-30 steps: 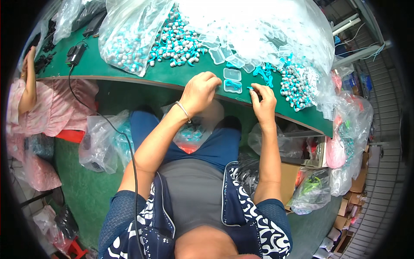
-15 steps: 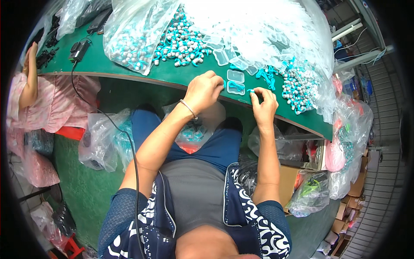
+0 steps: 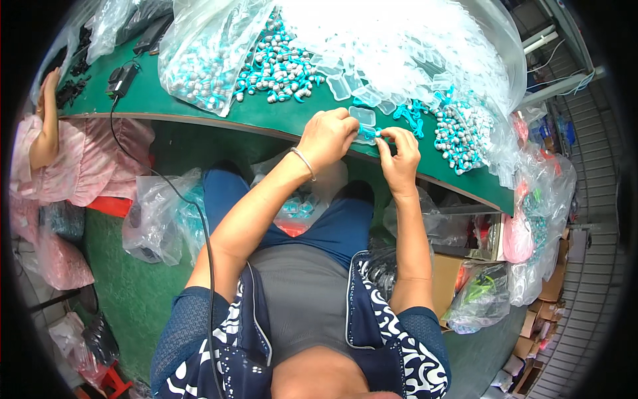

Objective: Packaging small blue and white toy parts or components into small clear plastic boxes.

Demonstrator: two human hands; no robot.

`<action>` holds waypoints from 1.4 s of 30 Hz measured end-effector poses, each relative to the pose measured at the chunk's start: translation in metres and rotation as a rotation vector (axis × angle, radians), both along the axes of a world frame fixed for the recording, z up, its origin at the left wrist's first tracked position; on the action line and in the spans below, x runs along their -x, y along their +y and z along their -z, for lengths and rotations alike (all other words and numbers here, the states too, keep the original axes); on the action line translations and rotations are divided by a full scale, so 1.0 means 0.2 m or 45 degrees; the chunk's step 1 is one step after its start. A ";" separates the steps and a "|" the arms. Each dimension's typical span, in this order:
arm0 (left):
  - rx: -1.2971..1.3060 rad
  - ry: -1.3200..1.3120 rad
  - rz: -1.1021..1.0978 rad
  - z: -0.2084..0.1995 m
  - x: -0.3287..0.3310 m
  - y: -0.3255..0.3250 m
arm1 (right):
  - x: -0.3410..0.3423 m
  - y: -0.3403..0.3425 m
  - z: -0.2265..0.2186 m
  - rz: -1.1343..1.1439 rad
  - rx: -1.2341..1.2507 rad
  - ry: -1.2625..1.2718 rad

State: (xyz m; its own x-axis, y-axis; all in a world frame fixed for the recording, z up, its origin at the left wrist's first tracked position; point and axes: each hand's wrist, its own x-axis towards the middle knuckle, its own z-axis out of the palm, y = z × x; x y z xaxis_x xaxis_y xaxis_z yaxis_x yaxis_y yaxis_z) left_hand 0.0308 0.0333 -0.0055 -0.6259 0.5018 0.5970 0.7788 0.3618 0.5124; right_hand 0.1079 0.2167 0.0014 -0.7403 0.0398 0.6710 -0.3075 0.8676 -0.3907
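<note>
A small clear plastic box point(image 3: 363, 116) lies open near the table's front edge, its lid folded back and a teal piece point(image 3: 367, 133) in its near half. From the left, my left hand point(image 3: 328, 138) reaches the box with its fingers pinched together; what they hold is hidden. My right hand point(image 3: 401, 157) is at the box's right side, thumb and forefinger closed on a small teal-and-grey earplug point(image 3: 379, 132). Right of the box lie several teal clips point(image 3: 411, 118) and a pile of teal-and-grey earplugs point(image 3: 457, 141).
A heap of clear boxes point(image 3: 399, 50) covers the back of the green table point(image 3: 266, 120). Farther left lie more earplugs point(image 3: 282, 70) and a filled clear bag point(image 3: 199, 73). A black cable point(image 3: 206, 246) hangs past my left arm. Another person's arm point(image 3: 45, 133) shows at far left.
Both hands have come together over the open box. My left hand moved right, and my right hand moved slightly left with the earplug, now partly covering the box.
</note>
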 end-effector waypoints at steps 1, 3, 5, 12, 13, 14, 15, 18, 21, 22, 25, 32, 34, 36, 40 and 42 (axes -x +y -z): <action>0.008 0.013 0.005 0.00 0.00 0.00 | 0.01 -0.01 0.01 -0.030 -0.046 0.032; 0.028 0.004 0.016 0.00 0.00 0.01 | 0.02 -0.02 0.01 -0.044 -0.094 0.038; 0.051 -0.042 0.028 0.00 0.01 0.01 | 0.03 -0.02 0.00 -0.079 -0.124 0.031; 0.095 -0.161 0.024 0.01 0.01 0.02 | 0.05 0.02 -0.04 -0.241 -0.066 -0.128; 0.077 -0.184 0.016 0.01 0.01 0.03 | 0.05 0.02 -0.05 -0.250 -0.055 -0.146; 0.059 -0.208 0.007 0.00 0.00 0.03 | 0.05 0.02 -0.05 -0.243 -0.034 -0.158; 0.043 -0.221 -0.009 0.00 0.00 0.03 | 0.05 0.02 -0.05 -0.235 -0.013 -0.171; 0.006 -0.252 -0.052 0.00 -0.03 0.05 | 0.04 0.02 -0.04 -0.227 0.033 -0.207; -0.023 -0.267 -0.084 0.02 -0.04 0.05 | 0.04 0.02 -0.03 -0.185 0.184 -0.273; -0.040 -0.271 -0.093 0.03 -0.04 0.06 | 0.04 0.02 -0.03 -0.163 0.254 -0.301; -0.093 -0.320 -0.131 0.02 -0.05 0.07 | 0.05 0.02 -0.04 -0.173 0.182 -0.309; -0.063 -0.229 -0.135 0.00 -0.08 0.04 | 0.04 0.01 -0.05 -0.117 -0.049 -0.231; 0.011 -0.046 -0.121 0.05 -0.07 0.04 | 0.03 0.01 -0.04 -0.100 -0.187 -0.149; 0.040 0.062 -0.093 0.07 -0.07 0.03 | 0.02 0.01 -0.01 -0.095 -0.275 -0.073; 0.025 0.114 -0.048 0.06 -0.10 0.01 | 0.01 0.03 -0.01 -0.098 -0.436 0.008; 0.015 0.120 -0.042 0.07 -0.09 0.01 | 0.00 0.03 -0.03 -0.124 -0.474 0.030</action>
State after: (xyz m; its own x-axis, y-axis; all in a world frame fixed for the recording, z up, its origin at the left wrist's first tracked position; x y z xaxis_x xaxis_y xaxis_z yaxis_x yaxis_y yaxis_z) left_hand 0.0491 0.0350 -0.0187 -0.5837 0.4893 0.6480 0.8108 0.3939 0.4329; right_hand 0.1073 0.2226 0.0069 -0.7130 -0.2793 0.6431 -0.4005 0.9151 -0.0465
